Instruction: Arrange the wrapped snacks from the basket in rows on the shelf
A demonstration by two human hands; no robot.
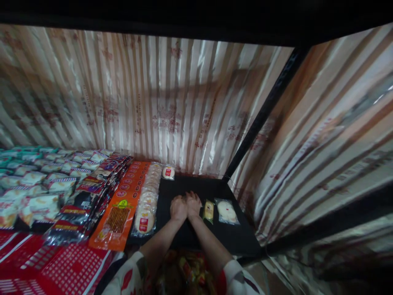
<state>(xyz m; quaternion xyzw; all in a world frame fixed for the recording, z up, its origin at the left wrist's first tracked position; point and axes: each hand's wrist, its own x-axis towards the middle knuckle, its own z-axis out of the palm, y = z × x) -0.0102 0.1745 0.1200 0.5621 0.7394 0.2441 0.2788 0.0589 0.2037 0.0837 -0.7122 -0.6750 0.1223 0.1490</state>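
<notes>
My left hand (178, 209) and my right hand (193, 205) are close together, side by side over the black shelf (175, 188). The fingers of both are bent inward; whatever they hold is hidden behind them. Just right of my right hand lies a small snack in a yellow-green wrapper (208, 211). Beyond it is a clear packet with round white crackers (227, 211). To the left of my left hand runs a row of clear-wrapped round crackers (145, 217) with red labels. One more cracker packet (168, 172) lies at the back.
Orange packs of stick snacks (118, 213), dark shiny packets (73, 213) and white snack bags (39, 205) fill the left. A red plastic basket (76, 266) stands at front left. A black post (267, 110) and striped sheeting (172, 102) bound the shelf; loose snacks (190, 270) lie below my arms.
</notes>
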